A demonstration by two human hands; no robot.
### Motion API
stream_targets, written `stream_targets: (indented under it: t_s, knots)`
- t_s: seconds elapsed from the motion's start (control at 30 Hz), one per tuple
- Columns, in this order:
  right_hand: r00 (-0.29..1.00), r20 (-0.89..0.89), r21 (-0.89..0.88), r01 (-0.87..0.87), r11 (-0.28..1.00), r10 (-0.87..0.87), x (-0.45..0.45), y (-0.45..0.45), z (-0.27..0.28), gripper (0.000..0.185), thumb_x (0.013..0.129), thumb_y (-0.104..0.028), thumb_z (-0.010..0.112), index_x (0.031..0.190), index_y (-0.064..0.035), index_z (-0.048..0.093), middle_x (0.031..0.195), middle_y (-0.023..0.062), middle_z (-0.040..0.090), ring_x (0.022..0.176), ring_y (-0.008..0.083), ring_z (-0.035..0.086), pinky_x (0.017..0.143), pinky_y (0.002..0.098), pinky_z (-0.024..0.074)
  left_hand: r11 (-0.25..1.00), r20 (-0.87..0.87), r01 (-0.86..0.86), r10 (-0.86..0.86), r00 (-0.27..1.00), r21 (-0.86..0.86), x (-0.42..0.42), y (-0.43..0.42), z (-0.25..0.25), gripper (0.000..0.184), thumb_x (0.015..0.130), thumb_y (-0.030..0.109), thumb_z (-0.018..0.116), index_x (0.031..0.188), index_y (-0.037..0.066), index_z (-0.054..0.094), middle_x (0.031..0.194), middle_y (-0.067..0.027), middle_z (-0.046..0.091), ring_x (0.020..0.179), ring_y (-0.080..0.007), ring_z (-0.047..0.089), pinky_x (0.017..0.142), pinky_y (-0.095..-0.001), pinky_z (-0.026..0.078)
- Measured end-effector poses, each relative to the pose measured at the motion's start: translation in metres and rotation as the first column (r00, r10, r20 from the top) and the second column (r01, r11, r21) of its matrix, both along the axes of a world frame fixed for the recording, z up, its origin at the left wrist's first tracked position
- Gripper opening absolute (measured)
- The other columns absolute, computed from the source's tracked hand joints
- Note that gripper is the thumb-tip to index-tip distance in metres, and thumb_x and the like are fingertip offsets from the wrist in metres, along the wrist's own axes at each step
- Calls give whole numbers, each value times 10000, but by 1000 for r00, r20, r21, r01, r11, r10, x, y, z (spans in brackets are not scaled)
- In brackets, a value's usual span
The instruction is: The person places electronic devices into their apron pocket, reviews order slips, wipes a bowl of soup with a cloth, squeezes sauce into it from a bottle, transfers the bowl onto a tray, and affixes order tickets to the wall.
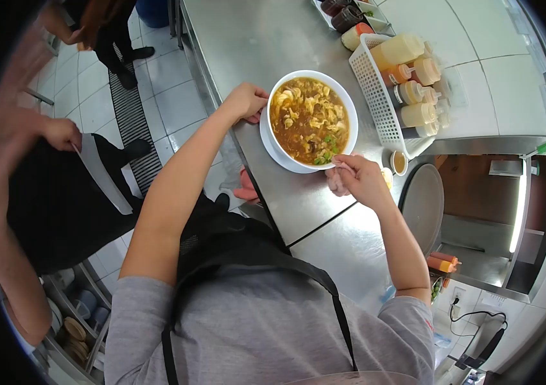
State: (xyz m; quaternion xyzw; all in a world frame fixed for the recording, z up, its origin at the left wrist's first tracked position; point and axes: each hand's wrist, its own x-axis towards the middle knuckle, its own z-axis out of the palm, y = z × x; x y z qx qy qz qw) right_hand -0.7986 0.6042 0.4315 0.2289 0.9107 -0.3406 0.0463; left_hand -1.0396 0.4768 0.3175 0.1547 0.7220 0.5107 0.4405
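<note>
A white bowl (354, 122) of brown soup with egg ribbons and a little chopped green garnish stands on a white plate (275, 153) on the steel counter. My left hand (245, 102) has its fingers closed at the left edge of the bowl and plate; the exact grip under the rim is partly hidden. At the bowl's lower right, my right hand (364, 181) pinches a crumpled pale pink cloth (337, 183) against the rim area. Beside that hand sits a small cup of brown sauce (399, 162).
A white perforated basket (375, 96) of squeeze bottles stands right of the bowl. Jars (348, 19) sit farther back. A round grey tray (424, 205) leans near the wall opening. Another person in a black apron (61, 205) stands close on my left, holding a knife-like blade (103, 176).
</note>
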Motion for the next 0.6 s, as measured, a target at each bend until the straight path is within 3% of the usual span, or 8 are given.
stream_targets:
  t_s: [0.13, 0.17, 0.33, 0.4, 0.47, 0.53, 0.57, 0.6]
  knots:
    - [981, -34, -288, 171, 942, -189, 0, -35, 1, 244, 785, -47, 541, 1004, 57, 568, 644, 100, 611, 581, 135, 601, 564, 245, 480, 1000, 3, 1, -1, 1000, -2, 2, 2, 2, 192, 790, 127, 533, 923, 23, 624, 709, -73, 611, 572, -145, 594, 505, -252, 503]
    - [983, -133, -218, 96, 971, -127, 10, -31, -27, 251, 796, -17, 526, 1037, 42, 563, 747, 95, 629, 678, 127, 608, 593, 235, 476, 1000, 12, 6, -6, 1000, -6, 0, 2, 2, 197, 789, 127, 535, 934, 22, 619, 718, -73, 612, 574, -146, 595, 507, -253, 503]
    - [866, -220, -626, 228, 746, -449, 4, -71, -66, 295, 785, -6, 549, 1077, 35, 549, 899, 59, 603, 784, 103, 561, 679, 214, 449, 1000, 40, -12, 12, 999, -4, 2, 5, -1, 239, 786, 118, 536, 998, 17, 581, 753, -78, 615, 586, -147, 598, 513, -256, 501]
    - [916, -336, -438, 54, 898, -219, 6, -74, -74, 312, 786, 4, 544, 1096, 36, 534, 921, 65, 590, 815, 104, 548, 694, 215, 442, 995, 36, -61, 59, 998, 75, 5, 1, -7, 264, 810, 141, 525, 1047, 30, 559, 741, -64, 609, 569, -120, 580, 516, -240, 500]
    - [935, -356, -289, -110, 951, 0, 9, -81, -72, 317, 785, 18, 539, 1100, 38, 508, 953, 76, 573, 863, 99, 518, 721, 221, 431, 968, 26, -189, 187, 982, 166, 19, -14, -2, 270, 831, 146, 501, 1064, 13, 529, 722, -53, 592, 548, -98, 549, 499, -222, 483]
    - [919, -381, -367, -50, 929, -100, 15, -82, -86, 290, 785, 19, 544, 1072, 31, 502, 962, 71, 566, 852, 98, 524, 717, 216, 433, 927, -43, -278, 298, 954, 253, 38, -42, -24, 267, 831, 137, 489, 1059, -1, 512, 700, -50, 574, 538, -96, 536, 480, -215, 462]
    - [906, -393, -409, -18, 912, -158, 15, -86, -91, 276, 785, 19, 546, 1057, 28, 499, 967, 68, 562, 846, 97, 527, 715, 213, 434, 953, -55, -195, 213, 975, 231, 46, -61, -27, 274, 826, 125, 486, 1071, 2, 499, 712, -57, 569, 539, -99, 539, 468, -218, 447]
    - [880, -306, -597, 121, 793, -365, 16, -93, -91, 239, 743, -32, 619, 962, 12, 536, 880, 84, 564, 774, 136, 555, 674, 239, 441, 965, 36, -64, 56, 998, 255, 64, -85, -16, 273, 817, 120, 504, 1069, 15, 503, 755, -50, 569, 580, -95, 547, 493, -227, 457]
